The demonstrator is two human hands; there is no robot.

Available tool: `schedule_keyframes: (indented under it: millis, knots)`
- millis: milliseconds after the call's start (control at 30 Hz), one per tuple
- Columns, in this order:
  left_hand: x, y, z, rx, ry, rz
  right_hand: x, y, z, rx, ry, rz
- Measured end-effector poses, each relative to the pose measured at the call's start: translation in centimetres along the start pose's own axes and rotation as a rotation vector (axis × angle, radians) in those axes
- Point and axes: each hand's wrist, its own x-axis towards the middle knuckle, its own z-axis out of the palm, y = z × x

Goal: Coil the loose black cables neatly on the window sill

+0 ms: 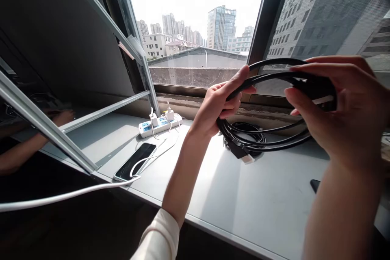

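Note:
A black cable (282, 145) is looped into several wide coils and held in the air above the grey-white table. Its flat connector (240, 152) hangs at the lower left of the loops. My left hand (221, 103) wraps its fingers round the left side of the coils, thumb pointing up along them. On the right side, my right hand (344, 105) holds the coils between its thumb and fingers; part of the cable is hidden behind that palm. Behind the held loops, another coiled black cable (250, 130) lies on the table by the window.
On the table (225, 211), a white power strip (161, 125) holds two plugs. A phone (137, 161) lies nearer, with a white cable across it. A metal frame (106, 107) stands left. Windows (198, 77) line the back. A dark object (315, 185) shows beside my right forearm.

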Motion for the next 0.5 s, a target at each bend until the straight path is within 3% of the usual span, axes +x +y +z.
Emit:
schedule_keyframes:
  millis: [100, 200, 500]
  knots:
    - [-0.3, 0.7, -0.1, -0.094, -0.155, -0.08, 0.0, 0.0, 0.2, -0.003, 0.034, -0.017]
    - [-0.3, 1.0, -0.2, -0.223, -0.245, -0.138, 0.1, -0.1, 0.3, -0.157, 0.08, -0.07]
    - [-0.7, 1.4, 0.1, -0.23, -0.174, -0.095, 0.2, -0.6, 1.1, -0.255, 0.186, -0.099]
